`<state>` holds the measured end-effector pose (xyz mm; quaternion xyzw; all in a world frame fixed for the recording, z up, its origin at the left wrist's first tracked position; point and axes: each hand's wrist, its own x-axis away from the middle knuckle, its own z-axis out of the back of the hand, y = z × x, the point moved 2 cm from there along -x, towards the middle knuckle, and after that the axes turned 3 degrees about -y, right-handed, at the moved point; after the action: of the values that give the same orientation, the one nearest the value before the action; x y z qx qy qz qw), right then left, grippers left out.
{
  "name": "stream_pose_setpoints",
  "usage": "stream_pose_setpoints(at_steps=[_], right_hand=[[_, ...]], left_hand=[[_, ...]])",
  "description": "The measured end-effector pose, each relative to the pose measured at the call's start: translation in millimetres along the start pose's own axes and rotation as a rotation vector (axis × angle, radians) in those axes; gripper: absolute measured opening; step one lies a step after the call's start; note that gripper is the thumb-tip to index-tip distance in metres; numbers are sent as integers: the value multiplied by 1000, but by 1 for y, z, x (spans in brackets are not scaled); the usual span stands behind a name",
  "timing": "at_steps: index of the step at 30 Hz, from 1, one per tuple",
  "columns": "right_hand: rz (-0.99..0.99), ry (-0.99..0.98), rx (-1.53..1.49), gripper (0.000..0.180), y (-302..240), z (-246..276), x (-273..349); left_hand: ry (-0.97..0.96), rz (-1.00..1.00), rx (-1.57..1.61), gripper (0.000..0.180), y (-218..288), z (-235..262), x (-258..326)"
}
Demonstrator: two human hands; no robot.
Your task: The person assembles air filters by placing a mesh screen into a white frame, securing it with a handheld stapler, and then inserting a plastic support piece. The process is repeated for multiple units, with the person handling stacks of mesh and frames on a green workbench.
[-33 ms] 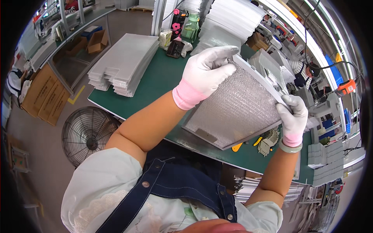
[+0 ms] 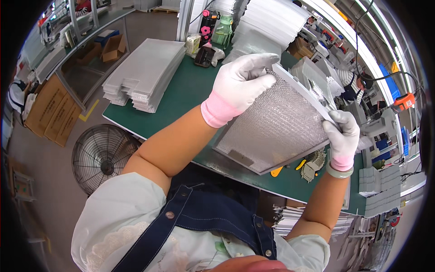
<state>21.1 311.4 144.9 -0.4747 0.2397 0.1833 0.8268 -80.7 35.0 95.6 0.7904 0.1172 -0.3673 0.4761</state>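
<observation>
A framed metal mesh filter [image 2: 281, 122] is held up, tilted, over the green table [image 2: 174, 102]. My left hand [image 2: 240, 84], in a white glove with a pink cuff, grips its upper left corner between thumb and fingers. On the right, my right hand [image 2: 343, 133], gloved the same way, closes on the right end of the frame. Near the filter's lower edge is a small dark rectangular patch [image 2: 241, 157]. Behind the lower right edge lie a yellow-handled tool [image 2: 300, 164] and a bunch of small metal pieces [image 2: 313, 165].
A stack of silver mesh sheets [image 2: 149, 68] lies at the table's left. Toward the back stand a green bottle [image 2: 222, 32], a black flowered bottle [image 2: 207, 27] and tall white stacks [image 2: 272, 20]. A fan [image 2: 106, 165] stands left of the table; grey stacked parts [image 2: 380, 183] are at right.
</observation>
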Motion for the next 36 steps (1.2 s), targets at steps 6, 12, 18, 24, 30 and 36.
stream_pose_setpoints(at_steps=[6,12,18,24,30,36], right_hand=[[224,-78,543,29,-67,-34,-14],[222,-76,601,26,-67,-78,-41],[497,-3,787,23,-62,-82,-38],[595,25,1021,24,-68,-87,-30],[381,-62,683,20,-72,-84,-36],[11,-126,305,27,-80,-90,-40]], left_hand=[[18,10,-10,43,5,2,0],[-32,-14,9,40,5,3,1],[-74,0,75,41,8,6,4],[-77,-24,17,40,16,6,11],[-78,10,9,38,17,9,12],[-76,-33,10,41,17,9,14]])
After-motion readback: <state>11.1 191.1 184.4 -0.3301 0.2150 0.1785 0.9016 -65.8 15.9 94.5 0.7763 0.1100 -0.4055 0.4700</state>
